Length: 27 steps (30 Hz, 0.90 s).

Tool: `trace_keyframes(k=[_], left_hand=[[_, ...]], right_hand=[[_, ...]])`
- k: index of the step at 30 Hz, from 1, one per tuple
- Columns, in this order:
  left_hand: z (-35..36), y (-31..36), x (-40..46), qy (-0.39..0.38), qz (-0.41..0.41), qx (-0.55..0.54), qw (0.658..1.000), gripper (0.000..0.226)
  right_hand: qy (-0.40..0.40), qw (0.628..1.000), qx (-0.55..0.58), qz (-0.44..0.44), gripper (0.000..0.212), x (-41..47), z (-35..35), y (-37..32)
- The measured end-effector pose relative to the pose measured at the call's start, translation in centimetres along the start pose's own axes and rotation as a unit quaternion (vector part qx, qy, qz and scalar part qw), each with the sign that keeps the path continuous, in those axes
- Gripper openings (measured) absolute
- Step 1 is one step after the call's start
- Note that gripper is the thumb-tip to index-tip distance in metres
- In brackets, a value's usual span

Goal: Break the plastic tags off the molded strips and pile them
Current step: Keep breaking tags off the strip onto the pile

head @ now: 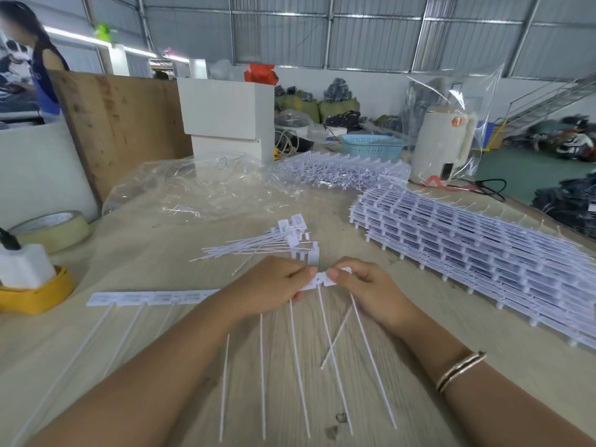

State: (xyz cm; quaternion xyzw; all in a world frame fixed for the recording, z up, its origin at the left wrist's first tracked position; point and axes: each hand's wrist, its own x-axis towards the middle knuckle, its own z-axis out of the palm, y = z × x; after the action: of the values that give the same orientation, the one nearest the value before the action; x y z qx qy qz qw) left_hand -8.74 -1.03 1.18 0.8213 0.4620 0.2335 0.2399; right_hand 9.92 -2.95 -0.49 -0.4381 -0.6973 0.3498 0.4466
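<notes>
A white molded strip (151,298) of tags lies across the wooden table (167,356), its thin tails pointing toward me. My left hand (274,285) grips the strip's right end. My right hand (364,285) pinches the end tag (338,273) between thumb and fingers, right beside the left hand's fingertips. A pile of separated tags (283,243) with long tails lies just beyond my hands.
A tall stack of unbroken strips (467,250) fills the right side, with another heap (338,171) further back beside crumpled clear plastic (200,185). A tape roll (54,229) and a yellow holder (35,295) sit at the left. A person stands at far left.
</notes>
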Motion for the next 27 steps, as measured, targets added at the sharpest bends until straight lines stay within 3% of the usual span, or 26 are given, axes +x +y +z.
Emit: trace_keyframes(k=[4,10,15,18,21,24,27], left_hand=[[-0.2,-0.3,-0.1,-0.011,0.001,-0.093,0.996,0.040],[-0.5,0.4,-0.2,0.018,-0.002,-0.211,0.977,0.039],[-0.2,1.1,-0.4,0.039,-0.001,-0.283,0.958,0.048],[-1.3,0.9,-0.2,0.097,-0.010,-0.302,0.948,0.053],[-2.1,-0.2,-0.2,0.122,0.014,-0.218,0.968,0.048],[-1.5,-0.9,0.1,0.121,0.002,-0.129,0.984,0.038],[-0.5,-1.0,0.3,0.112,-0.002,-0.036,0.993,0.019]], right_hand=[[-0.017,1.000,-0.022,-0.003,0.020,-0.1,0.0,0.0],[0.061,0.985,-0.111,-0.120,0.025,0.0,0.3,-0.4],[0.116,0.975,-0.069,-0.177,0.021,-0.1,0.8,-0.9],[0.136,0.978,0.078,-0.135,0.014,-0.3,0.2,-0.9],[0.141,0.980,0.136,-0.024,0.017,-0.4,-1.0,0.0],[0.127,0.988,-0.071,0.045,0.017,0.6,-1.2,1.4],[0.123,0.948,-0.276,0.102,0.021,1.3,-0.8,2.4]])
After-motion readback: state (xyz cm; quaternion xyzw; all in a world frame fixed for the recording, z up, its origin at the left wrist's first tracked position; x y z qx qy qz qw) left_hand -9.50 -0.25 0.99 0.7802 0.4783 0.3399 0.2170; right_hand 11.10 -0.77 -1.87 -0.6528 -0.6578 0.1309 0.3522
